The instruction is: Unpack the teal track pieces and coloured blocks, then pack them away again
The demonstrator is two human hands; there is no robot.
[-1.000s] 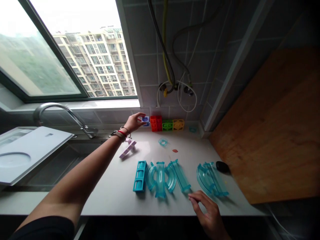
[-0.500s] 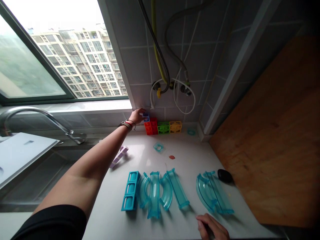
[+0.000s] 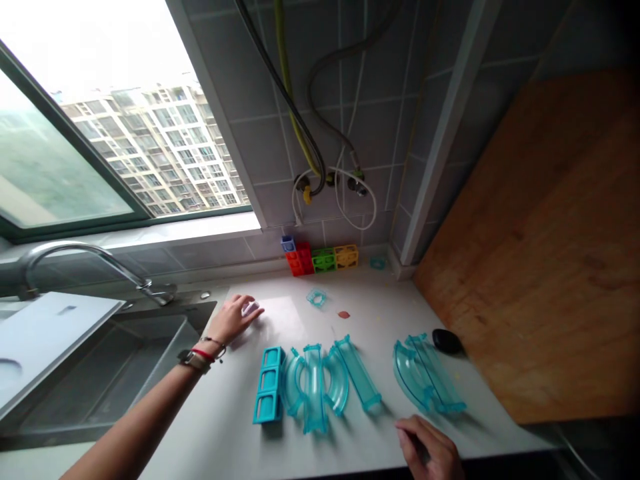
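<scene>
At the left of the counter, my left hand has its thumb and fingers around a lilac toy piece, most of which the hand covers. My right hand rests low at the counter's front edge with curled fingers; whatever may be inside is hidden. Between the hands stand a teal block of three open cells, curved clear-teal track pieces, a straight track piece and another slanted one. Nearest my right hand lie a curved piece and a straight piece side by side.
Along the back wall sit red blocks, a blue block, a green block and a yellow block. A small teal ring piece and a black object lie on the counter. The sink is at left.
My left hand has left the blue block, which now stands at the top left of the red blocks, and has come back to the lilac piece. My right hand stays curled in place.
</scene>
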